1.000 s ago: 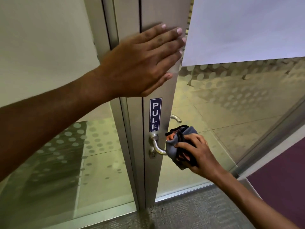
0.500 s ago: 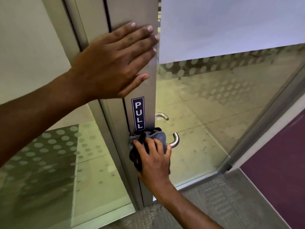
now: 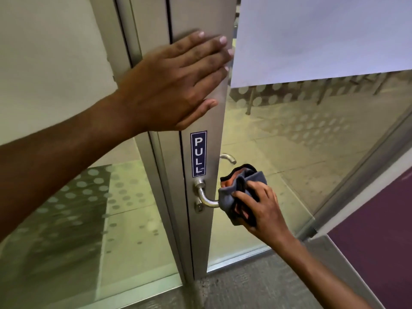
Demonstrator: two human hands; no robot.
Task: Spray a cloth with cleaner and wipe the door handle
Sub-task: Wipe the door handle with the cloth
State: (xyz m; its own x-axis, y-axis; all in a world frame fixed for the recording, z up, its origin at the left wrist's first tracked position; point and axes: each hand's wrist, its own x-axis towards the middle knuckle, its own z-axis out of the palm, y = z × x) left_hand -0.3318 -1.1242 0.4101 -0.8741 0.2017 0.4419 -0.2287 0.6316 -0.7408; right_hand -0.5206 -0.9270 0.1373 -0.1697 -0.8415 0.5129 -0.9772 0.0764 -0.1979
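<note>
A curved silver door handle [image 3: 204,197] juts from the metal door frame [image 3: 200,108] just below a blue PULL sticker [image 3: 198,153]. My right hand [image 3: 260,210] grips a bunched grey cloth [image 3: 231,195] with orange lining and black trim, wrapped over the handle's free end. My left hand [image 3: 176,85] lies flat with fingers spread against the door frame above the sticker. A second handle [image 3: 228,157] shows through the glass on the far side. No spray bottle is in view.
The glass door panel [image 3: 312,141] has frosted dots and a white band across its top. A keyhole [image 3: 199,206] sits below the handle. Grey carpet [image 3: 256,286] lies underfoot, with a purple wall [image 3: 379,241] at the right.
My right hand slid the cloth from the handle's base near the frame out to its free end. The left hand stays pressed on the frame.
</note>
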